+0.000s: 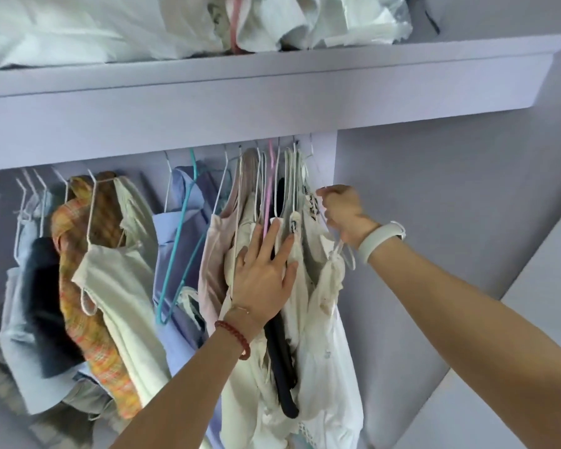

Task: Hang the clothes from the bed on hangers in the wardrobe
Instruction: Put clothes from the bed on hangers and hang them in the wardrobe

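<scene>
The left hand [262, 280] lay flat, fingers spread, pressed against the packed white garments [301, 319] in the wardrobe; just right of it the right hand [344, 212] was clenched on a white wire hanger [345, 251]; a cream top [329, 286] hung from that hanger, below the right hand.

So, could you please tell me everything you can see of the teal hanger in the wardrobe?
The teal hanger is a thin one, plastic-coated by its look, with a hook at the top and a long sloping arm that ends in a rounded corner low down. It hangs tilted among the clothes, left of the packed white garments, and lies against a lavender-blue shirt. It seems to carry no garment of its own, though its far side is hidden. Neither hand touches it.
</scene>
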`<action>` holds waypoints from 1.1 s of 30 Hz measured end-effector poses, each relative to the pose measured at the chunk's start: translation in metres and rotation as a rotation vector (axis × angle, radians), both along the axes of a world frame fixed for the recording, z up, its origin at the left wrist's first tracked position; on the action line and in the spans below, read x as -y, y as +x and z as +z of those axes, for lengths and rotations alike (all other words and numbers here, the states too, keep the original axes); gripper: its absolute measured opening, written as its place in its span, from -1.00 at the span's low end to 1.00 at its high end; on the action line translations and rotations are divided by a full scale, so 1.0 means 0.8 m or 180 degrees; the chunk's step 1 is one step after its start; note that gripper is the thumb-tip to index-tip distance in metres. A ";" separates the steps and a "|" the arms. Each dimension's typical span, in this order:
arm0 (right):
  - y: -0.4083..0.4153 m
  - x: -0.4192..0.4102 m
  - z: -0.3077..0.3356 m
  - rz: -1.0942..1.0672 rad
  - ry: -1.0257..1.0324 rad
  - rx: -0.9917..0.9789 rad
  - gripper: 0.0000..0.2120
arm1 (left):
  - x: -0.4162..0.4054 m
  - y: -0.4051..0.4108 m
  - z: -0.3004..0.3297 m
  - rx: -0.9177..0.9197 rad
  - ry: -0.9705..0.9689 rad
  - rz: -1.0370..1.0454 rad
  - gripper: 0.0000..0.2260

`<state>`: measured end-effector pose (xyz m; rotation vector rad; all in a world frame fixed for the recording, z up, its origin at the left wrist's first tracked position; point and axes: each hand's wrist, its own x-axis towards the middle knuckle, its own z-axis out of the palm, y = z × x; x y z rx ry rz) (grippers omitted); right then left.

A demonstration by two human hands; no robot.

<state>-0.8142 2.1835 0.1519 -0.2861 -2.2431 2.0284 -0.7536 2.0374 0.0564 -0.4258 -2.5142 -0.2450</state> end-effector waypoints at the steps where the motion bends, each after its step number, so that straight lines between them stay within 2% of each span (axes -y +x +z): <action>1: -0.004 -0.005 -0.001 -0.0233 0.0468 -0.0257 -0.78 | 0.000 -0.001 -0.001 0.0021 -0.0013 -0.0014 -0.58; 3: -0.004 -0.021 -0.003 -0.0444 0.1009 -0.0736 -0.77 | -0.001 -0.002 -0.003 0.0089 -0.0030 -0.0035 -0.58; 6: 0.011 -0.044 -0.009 -0.0660 0.1080 -0.1036 -0.78 | -0.002 -0.003 -0.001 0.0173 -0.0034 0.0002 -0.57; 10: 0.063 -0.068 -0.049 -0.0818 0.0994 -0.1002 -0.84 | 0.000 0.000 0.000 0.0192 0.0079 -0.0082 -0.55; 13: 0.120 -0.092 -0.088 -0.0998 0.1148 -0.0835 -0.79 | -0.010 0.011 0.005 -0.0104 0.0102 -0.0183 -0.55; 16: 0.190 -0.121 -0.114 -0.1259 0.2035 -0.0678 -0.67 | -0.033 0.034 0.010 -0.0447 0.0211 -0.0660 -0.56; 19: 0.277 -0.148 -0.138 -0.1577 0.2692 -0.0678 -0.61 | -0.066 0.057 0.007 -0.0399 0.0393 -0.1239 -0.54; 22: 0.374 -0.169 -0.157 -0.1759 0.3054 -0.0745 -0.56 | -0.100 0.082 -0.010 -0.0166 0.0206 -0.1798 -0.53; 25: 0.470 -0.182 -0.167 -0.1866 0.3313 -0.0654 -0.62 | -0.139 0.126 -0.039 0.0270 0.0046 -0.2616 -0.60; 27: 0.533 -0.190 -0.174 -0.2038 0.3483 -0.0437 -0.65 | -0.161 0.168 -0.058 0.0690 0.0145 -0.3172 -0.64; 29: 0.595 -0.199 -0.182 -0.2346 0.3658 -0.0129 -0.64 | -0.182 0.217 -0.069 0.1259 0.0048 -0.3453 -0.61; 31: 0.655 -0.209 -0.187 -0.2720 0.3836 0.0188 -0.63 | -0.206 0.265 -0.073 0.1543 -0.0049 -0.3671 -0.60; 33: 0.707 -0.220 -0.187 -0.3107 0.4026 0.0463 -0.66 | -0.236 0.311 -0.068 0.1741 0.0111 -0.3933 -0.68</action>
